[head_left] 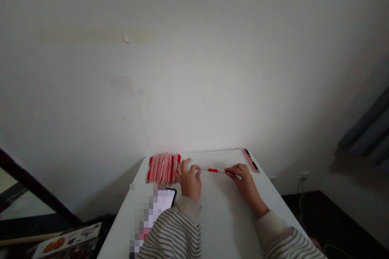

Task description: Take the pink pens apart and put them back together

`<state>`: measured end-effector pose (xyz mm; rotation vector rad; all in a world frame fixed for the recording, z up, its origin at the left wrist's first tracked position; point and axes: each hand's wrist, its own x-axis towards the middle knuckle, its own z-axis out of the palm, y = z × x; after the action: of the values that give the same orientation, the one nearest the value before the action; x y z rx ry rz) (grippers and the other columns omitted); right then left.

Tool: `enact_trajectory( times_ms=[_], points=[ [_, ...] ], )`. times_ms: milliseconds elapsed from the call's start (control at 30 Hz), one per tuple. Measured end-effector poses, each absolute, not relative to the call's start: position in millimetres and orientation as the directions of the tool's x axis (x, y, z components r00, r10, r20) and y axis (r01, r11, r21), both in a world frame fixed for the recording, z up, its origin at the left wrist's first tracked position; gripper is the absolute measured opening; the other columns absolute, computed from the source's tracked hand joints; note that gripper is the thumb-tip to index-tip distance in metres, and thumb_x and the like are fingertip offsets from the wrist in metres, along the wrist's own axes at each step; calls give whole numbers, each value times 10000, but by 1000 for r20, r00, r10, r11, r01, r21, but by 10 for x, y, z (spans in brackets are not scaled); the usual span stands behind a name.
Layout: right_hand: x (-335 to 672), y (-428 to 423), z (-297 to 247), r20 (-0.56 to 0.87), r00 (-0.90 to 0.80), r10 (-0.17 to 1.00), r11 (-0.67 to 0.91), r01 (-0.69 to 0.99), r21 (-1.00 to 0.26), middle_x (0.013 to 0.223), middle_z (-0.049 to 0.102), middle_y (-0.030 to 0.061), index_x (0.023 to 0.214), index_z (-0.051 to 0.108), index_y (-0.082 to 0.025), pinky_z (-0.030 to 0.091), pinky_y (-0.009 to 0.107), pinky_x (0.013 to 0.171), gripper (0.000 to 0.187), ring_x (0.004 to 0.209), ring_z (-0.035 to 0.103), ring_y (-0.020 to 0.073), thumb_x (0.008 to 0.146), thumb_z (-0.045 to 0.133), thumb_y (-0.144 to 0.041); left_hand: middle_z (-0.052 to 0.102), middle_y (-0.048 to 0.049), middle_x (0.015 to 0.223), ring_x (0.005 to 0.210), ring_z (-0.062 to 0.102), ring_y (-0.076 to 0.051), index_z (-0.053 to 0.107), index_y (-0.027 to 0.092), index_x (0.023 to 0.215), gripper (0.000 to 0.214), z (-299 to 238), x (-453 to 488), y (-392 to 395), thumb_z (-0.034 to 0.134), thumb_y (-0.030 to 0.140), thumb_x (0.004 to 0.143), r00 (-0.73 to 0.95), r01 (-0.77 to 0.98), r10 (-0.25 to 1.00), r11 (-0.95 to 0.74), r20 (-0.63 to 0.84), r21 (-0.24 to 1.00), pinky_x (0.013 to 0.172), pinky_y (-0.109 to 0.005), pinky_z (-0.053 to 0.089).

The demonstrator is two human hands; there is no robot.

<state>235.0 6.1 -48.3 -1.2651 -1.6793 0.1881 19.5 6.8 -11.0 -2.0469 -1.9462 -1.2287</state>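
A slim pen with a red grip section [213,170] spans the gap between my hands, lying nearly level just over the white table. My left hand [189,179] pinches its thin left tip between thumb and index finger, with the other fingers spread. At the opposite end, my right hand [241,178] grips the pen between thumb and fingertips, which hide that end. Close to my left hand lies a row of pink and red pens [162,168], packed side by side.
A pink pen and a black pen [251,160] lie at the table's [219,226] far right corner. The phone [170,197], partly blurred out, rests beside my left sleeve. Behind the table rises a pale wall [212,68]. A printed box [68,243] stands low at left.
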Motion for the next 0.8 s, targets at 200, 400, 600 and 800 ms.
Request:
enact_trajectory(
  times_ms=[200, 400, 600, 800],
  points=[
    [2343, 62, -486, 603, 21, 797, 448, 650, -614, 845, 622, 66, 924, 726, -297, 448, 389, 808, 284, 888, 528, 228, 854, 534, -494, 539, -55, 1215, 1234, 404, -270, 667, 246, 814, 124, -134, 191, 81, 549, 207, 806, -89, 868, 804, -227, 589, 442, 1054, -552, 242],
    [2326, 66, -497, 624, 20, 781, 460, 657, -597, 850, 626, 71, 928, 729, -301, 456, 399, 797, 271, 884, 533, 231, 846, 550, -487, 538, -62, 1216, 1222, 414, -264, 662, 246, 821, 126, -149, 200, 89, 544, 204, 808, -64, 862, 805, -253, 590, 438, 1063, -567, 228],
    [2326, 58, -490, 615, 15, 788, 460, 650, -605, 848, 624, 67, 931, 727, -304, 456, 395, 796, 270, 883, 530, 229, 847, 547, -488, 535, -63, 1230, 1237, 400, -270, 660, 246, 822, 125, -157, 209, 89, 542, 203, 813, -51, 851, 815, -266, 577, 452, 1064, -574, 231],
    [2328, 64, -500, 616, 10, 788, 471, 636, -612, 855, 617, 64, 939, 724, -306, 448, 391, 799, 255, 891, 519, 229, 849, 555, -473, 543, -58, 1222, 1233, 410, -263, 666, 248, 816, 111, -173, 212, 97, 560, 213, 809, -42, 843, 820, -277, 570, 461, 1076, -572, 226]
  ],
)
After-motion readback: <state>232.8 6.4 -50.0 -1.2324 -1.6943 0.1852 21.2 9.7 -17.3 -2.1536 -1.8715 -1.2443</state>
